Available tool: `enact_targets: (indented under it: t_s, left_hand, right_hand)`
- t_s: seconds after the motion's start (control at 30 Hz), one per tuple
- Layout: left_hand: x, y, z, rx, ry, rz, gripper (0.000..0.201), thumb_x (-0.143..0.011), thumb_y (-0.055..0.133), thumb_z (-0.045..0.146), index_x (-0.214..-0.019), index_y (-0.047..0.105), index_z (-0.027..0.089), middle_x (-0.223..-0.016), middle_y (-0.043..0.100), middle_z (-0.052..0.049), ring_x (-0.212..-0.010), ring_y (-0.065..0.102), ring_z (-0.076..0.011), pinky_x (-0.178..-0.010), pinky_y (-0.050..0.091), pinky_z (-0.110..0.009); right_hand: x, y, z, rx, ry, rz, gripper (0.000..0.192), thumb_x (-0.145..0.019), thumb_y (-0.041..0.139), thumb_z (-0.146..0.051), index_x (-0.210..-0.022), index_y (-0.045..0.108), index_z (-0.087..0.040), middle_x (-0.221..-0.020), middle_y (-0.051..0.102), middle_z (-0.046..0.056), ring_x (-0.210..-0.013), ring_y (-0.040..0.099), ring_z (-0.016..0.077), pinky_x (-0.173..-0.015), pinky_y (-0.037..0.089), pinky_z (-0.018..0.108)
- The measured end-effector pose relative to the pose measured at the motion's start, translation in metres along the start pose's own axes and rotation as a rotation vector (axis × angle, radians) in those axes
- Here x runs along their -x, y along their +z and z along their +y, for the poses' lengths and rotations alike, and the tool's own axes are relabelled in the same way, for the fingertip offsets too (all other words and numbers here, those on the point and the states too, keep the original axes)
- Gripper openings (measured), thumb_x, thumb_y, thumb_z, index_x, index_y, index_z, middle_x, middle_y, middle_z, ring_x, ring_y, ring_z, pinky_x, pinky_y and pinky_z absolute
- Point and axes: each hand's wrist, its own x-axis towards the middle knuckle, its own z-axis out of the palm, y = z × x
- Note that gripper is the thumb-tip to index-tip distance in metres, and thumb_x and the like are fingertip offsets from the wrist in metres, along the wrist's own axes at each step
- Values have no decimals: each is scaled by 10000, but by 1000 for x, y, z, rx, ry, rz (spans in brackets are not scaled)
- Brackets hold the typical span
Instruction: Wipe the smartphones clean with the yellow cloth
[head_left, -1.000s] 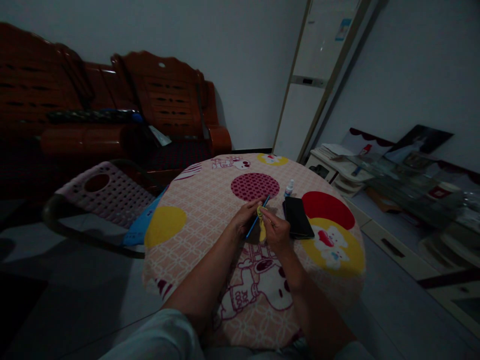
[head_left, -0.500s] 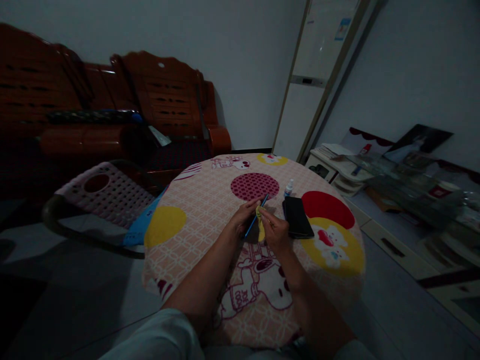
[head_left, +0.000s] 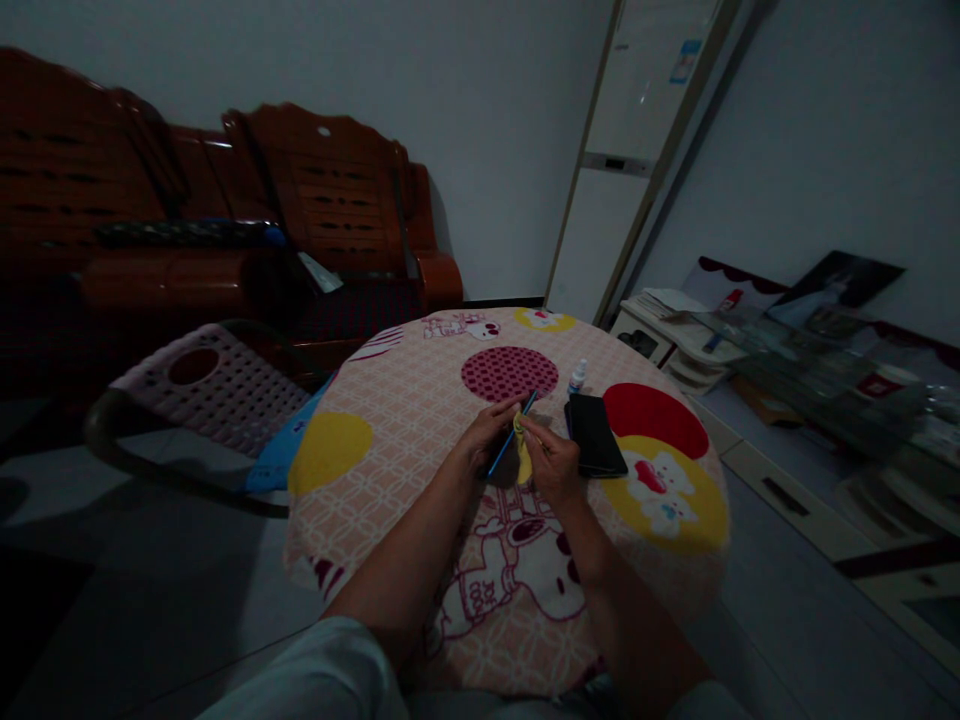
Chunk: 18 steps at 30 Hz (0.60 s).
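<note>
My left hand (head_left: 487,432) is closed around a thin, straight blue object (head_left: 500,456), which slants up and away from me. Its kind is hard to make out in the dim light. With pinched fingers, my right hand (head_left: 553,462) holds a small yellow cloth (head_left: 523,462) against the blue object's right side. The cloth's lower end hangs down between the hands. To the right of my right hand lies a flat black case (head_left: 597,436), and just behind it a small white bottle (head_left: 577,377) stands upright.
A patterned cloth covers the round table (head_left: 420,400). On the left is a woven chair (head_left: 217,385) with a blue item on it, and wooden seating (head_left: 330,200) lines the wall. A low cabinet (head_left: 780,490) with a glass top and assorted things stands to the right.
Almost nothing differs. The yellow cloth and my right fingers have shifted very slightly; both hands keep their hold.
</note>
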Motion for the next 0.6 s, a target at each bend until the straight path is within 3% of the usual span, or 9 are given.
enact_targets:
  t_s: [0.2,0.33,0.6]
  left_hand:
    - [0,1,-1,-90,-5,-35,547,-621,806,281,-1137,669,162,-701,679,-26,-569,579,-112,-603,457,-230]
    - [0,0,-1,-65,5,-13,556,-600,816,292,-1123,673,167,-752,690,-31,-576,581,-112,-605,452,-235]
    - [-6,-1,-4,26,33,53,308,-568,822,326,-754,661,141,-583,598,15,-461,490,-81,-477,386,-207]
  right_hand:
    - [-1,-2,6,10,33,81,300,-877,515,-263,-1117,686,-210,-1054,720,59,-966,688,211,-814,561,287]
    - [0,-1,6,0,53,35,300,-874,517,-259,-1111,689,-189,-1025,729,67,-912,702,204,-769,567,269]
    - [6,7,-4,-37,37,-73,299,-875,521,-246,-1126,681,-223,-1054,721,40,-908,700,193,-774,563,271]
